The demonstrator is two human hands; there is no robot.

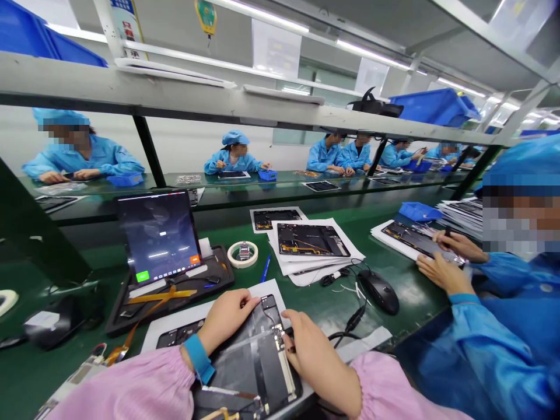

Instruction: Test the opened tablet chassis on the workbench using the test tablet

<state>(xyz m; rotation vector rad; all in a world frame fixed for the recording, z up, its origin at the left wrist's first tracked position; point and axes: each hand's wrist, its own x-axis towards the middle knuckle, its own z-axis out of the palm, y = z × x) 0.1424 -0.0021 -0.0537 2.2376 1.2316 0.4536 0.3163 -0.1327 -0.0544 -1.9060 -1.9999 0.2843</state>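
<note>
An opened tablet chassis (258, 361) with black internals lies on a white sheet (175, 324) right in front of me. My left hand (225, 318) rests on its upper left part, fingers curled down with the tips pressed near a small black part. My right hand (312, 350) sits at the chassis' right edge, fingers bent in a pinch against the strip of connectors; what it pinches is too small to name. Both my sleeves are pink, and a blue band circles my left wrist.
A lit tablet (158, 236) stands propped on a black tray (131, 306). A tape roll (243, 254), blue pen (265, 268), black mouse (380, 290) and stacked open tablets (312, 240) lie beyond. A co-worker's hands (446, 259) work at right; others sit across.
</note>
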